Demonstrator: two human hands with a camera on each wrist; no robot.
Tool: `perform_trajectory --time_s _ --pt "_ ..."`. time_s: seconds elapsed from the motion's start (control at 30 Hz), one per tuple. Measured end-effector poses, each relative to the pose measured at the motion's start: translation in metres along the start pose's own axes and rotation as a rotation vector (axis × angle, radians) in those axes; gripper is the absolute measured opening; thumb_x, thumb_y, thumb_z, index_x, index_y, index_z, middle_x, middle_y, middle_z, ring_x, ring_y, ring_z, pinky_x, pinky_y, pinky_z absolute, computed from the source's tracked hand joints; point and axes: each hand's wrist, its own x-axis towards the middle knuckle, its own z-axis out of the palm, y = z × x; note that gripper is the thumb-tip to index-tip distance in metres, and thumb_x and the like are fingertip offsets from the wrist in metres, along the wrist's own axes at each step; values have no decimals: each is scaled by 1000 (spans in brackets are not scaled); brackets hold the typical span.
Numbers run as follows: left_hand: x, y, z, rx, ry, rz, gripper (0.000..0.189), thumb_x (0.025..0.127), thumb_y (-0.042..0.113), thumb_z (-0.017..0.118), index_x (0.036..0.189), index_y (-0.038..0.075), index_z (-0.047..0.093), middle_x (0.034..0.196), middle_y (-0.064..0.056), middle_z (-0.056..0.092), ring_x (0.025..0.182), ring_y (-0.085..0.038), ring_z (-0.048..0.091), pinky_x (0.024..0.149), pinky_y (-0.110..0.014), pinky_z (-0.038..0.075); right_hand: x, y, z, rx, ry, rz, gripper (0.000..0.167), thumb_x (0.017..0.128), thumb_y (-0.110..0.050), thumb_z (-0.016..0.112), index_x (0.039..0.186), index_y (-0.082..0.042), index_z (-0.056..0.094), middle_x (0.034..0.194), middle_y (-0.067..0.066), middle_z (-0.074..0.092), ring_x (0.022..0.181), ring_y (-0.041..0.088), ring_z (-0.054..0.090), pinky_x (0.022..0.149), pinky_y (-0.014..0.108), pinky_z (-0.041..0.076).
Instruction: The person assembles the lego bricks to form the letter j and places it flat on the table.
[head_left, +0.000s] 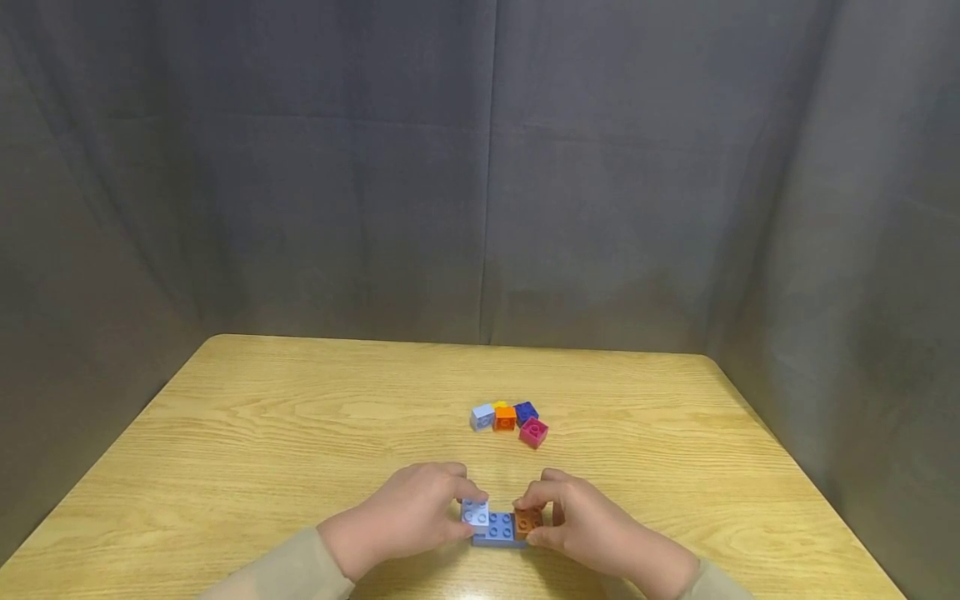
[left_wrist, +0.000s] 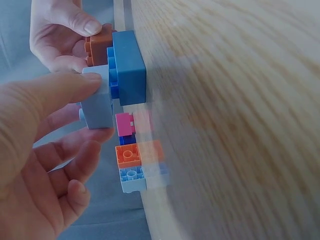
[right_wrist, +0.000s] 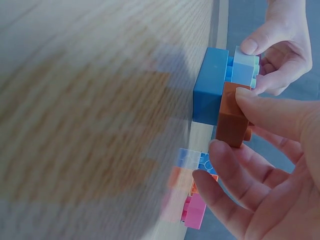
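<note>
My left hand (head_left: 417, 510) pinches a small light blue building brick (left_wrist: 97, 97) between thumb and fingers. It is over the left end of a long blue brick (head_left: 500, 527), jutting a little past that end, with blue studs showing below it in the left wrist view. My right hand (head_left: 592, 523) grips a small brown brick (right_wrist: 233, 114) by thumb and fingertips. The brown brick sits at the long brick's right end, flush against its top in the right wrist view. Bare studs show on the long brick between the two small bricks, and its base is down on the table.
Beyond the hands on the wooden table (head_left: 330, 400) lies a loose group of bricks: light blue (head_left: 482, 417), orange (head_left: 505, 418), yellow (head_left: 500, 404), dark blue (head_left: 526, 412) and pink (head_left: 534, 432). Several lie on their sides. A grey curtain (head_left: 375, 183) hangs around the table.
</note>
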Motion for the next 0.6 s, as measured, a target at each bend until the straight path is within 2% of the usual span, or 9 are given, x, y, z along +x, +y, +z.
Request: perform_trajectory --time_s 0.33,0.6 --pt "-1 -1 3 -1 24 5 32 81 26 83 111 19 75 97 15 63 83 0 57 73 -23 50 1 3 0 1 -2 -2 26 83 -9 80 108 -16 74 95 -11 57 67 9 49 60 24 48" --pt "1 0 5 20 -5 2 33 81 27 82 113 20 75 97 15 62 82 0 57 73 -24 50 0 3 0 7 -1 -3 26 82 -9 80 107 -16 74 93 -11 56 67 10 49 60 24 47"
